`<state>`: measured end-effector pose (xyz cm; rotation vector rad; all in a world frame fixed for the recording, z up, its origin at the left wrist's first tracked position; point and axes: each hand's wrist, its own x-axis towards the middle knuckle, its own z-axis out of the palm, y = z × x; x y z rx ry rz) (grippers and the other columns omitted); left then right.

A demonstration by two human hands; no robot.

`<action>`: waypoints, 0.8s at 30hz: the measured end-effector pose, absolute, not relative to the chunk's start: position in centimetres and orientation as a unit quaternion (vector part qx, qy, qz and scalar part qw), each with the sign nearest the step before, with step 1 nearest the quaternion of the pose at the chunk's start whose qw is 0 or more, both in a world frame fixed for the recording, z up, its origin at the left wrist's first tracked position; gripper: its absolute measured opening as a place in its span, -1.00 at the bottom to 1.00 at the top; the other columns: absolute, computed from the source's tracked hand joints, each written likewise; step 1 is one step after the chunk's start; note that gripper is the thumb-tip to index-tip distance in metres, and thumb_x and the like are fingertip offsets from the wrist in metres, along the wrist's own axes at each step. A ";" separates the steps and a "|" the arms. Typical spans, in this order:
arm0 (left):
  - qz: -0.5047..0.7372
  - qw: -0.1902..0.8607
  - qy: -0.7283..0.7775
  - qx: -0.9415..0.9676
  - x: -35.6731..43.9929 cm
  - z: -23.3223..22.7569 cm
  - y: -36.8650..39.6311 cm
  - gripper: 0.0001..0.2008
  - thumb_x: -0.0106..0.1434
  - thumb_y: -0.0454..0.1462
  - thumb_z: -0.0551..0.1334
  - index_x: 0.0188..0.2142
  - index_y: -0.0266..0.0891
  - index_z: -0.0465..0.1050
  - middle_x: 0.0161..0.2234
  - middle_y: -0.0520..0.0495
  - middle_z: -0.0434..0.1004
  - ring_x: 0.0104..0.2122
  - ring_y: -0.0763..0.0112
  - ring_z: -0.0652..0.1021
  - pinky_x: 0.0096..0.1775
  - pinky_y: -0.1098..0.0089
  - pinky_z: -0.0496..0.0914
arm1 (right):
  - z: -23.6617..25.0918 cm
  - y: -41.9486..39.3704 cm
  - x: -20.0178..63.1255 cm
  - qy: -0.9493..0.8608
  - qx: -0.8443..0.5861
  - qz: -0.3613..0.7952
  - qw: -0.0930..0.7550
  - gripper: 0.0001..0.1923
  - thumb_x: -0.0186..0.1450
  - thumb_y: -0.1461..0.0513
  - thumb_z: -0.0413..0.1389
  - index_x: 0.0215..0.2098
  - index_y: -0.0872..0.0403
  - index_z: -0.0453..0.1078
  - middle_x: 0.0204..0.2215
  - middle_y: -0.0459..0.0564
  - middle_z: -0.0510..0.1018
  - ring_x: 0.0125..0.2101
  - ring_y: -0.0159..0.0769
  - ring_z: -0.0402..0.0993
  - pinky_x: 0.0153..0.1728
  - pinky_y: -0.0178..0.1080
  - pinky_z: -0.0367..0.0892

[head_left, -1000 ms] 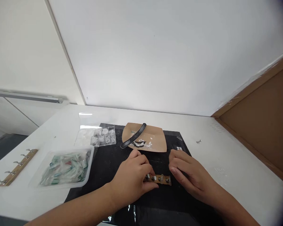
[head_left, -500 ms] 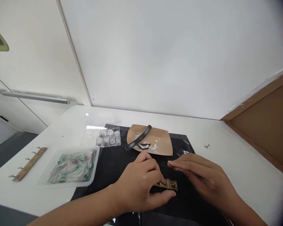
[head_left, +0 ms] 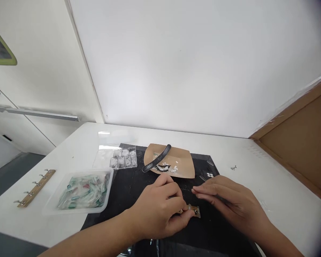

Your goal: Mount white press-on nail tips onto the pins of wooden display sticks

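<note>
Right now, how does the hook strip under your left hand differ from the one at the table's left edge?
The hook strip under the left hand lies on the black mat, mostly covered by the left hand; only its right end shows. The hook strip at the left edge lies untouched on the white table, fully visible. Both are wooden with metal hooks.

Black mat [head_left: 128,189] on white table [head_left: 270,185]. Tan plate [head_left: 182,162] w/ black curved file [head_left: 156,159], white bits. Clear tub [head_left: 80,191], near left: green, white, red pieces. Brown wood hook strip [head_left: 36,187], far left.
</note>
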<state>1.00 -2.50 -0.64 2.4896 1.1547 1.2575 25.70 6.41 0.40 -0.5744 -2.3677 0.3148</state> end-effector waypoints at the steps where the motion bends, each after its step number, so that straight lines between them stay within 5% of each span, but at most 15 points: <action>1: 0.406 0.052 0.376 0.831 0.9 -0.4 -2.4 -0.79 0.46 -0.23 0.29 -0.33 -0.24 0.56 -0.30 -0.08 0.62 -0.23 0.33 0.50 -0.10 0.29 0.47 | 0.5 6.5 25.8 -0.908 -0.214 0.119 0.340 -0.84 0.49 0.20 0.21 -0.02 -0.14 0.61 -0.31 -0.10 0.73 -0.35 -0.27 0.68 -0.32 -0.26 0.60; 6: 0.318 -0.002 0.349 0.882 0.5 1.5 -3.6 -0.81 0.55 -0.22 0.21 -0.14 -0.23 0.58 -0.38 -0.02 0.62 -0.37 0.37 0.49 -0.30 0.31 0.42 | 0.5 6.6 26.1 -0.901 -0.228 0.126 0.346 -0.79 0.56 0.18 0.08 -0.06 -0.10 0.59 -0.39 -0.11 0.72 -0.36 -0.27 0.67 -0.30 -0.24 0.57; 10: 0.376 -0.028 0.399 0.836 0.0 1.4 -7.3 -0.76 0.50 -0.35 0.23 0.12 -0.28 0.46 -0.31 -0.09 0.68 -0.42 0.33 0.52 -0.43 0.32 0.39 | 0.2 6.4 26.4 -0.880 -0.278 0.172 0.344 -0.68 0.62 0.18 -0.07 0.09 -0.10 0.53 -0.30 -0.08 0.73 -0.36 -0.29 0.66 -0.29 -0.24 0.57; 14: 0.417 0.003 0.513 0.750 -1.6 0.3 -12.1 -0.48 0.53 -0.46 0.04 0.43 -0.21 0.21 -0.23 -0.15 0.67 -0.28 0.30 0.63 -0.24 0.36 0.55 | 0.0 6.0 26.5 -0.866 -0.310 0.201 0.339 -0.63 0.63 0.16 -0.13 0.25 -0.14 0.43 -0.18 -0.07 0.72 -0.31 -0.30 0.66 -0.26 -0.23 0.58; 21: 0.209 -0.153 0.721 0.643 -7.4 -1.4 -16.9 -0.48 0.49 -0.08 0.23 0.39 -0.01 0.34 -0.07 -0.17 0.61 -0.23 0.24 0.68 -0.42 0.48 0.52 | 0.5 5.6 26.5 -0.864 -0.306 0.204 0.344 -0.60 0.63 0.16 -0.12 0.35 -0.18 0.34 -0.13 -0.05 0.68 -0.32 -0.29 0.62 -0.26 -0.21 0.57; 24: 0.145 -0.117 0.767 0.614 -9.5 -2.5 -17.5 -0.56 0.49 -0.07 0.17 0.31 0.07 0.44 0.04 -0.15 0.62 -0.10 0.13 0.70 -0.39 0.44 0.55 | 0.7 5.6 26.5 -0.865 -0.300 0.209 0.343 -0.59 0.61 0.16 -0.08 0.37 -0.17 0.31 -0.12 -0.04 0.65 -0.35 -0.32 0.60 -0.29 -0.23 0.57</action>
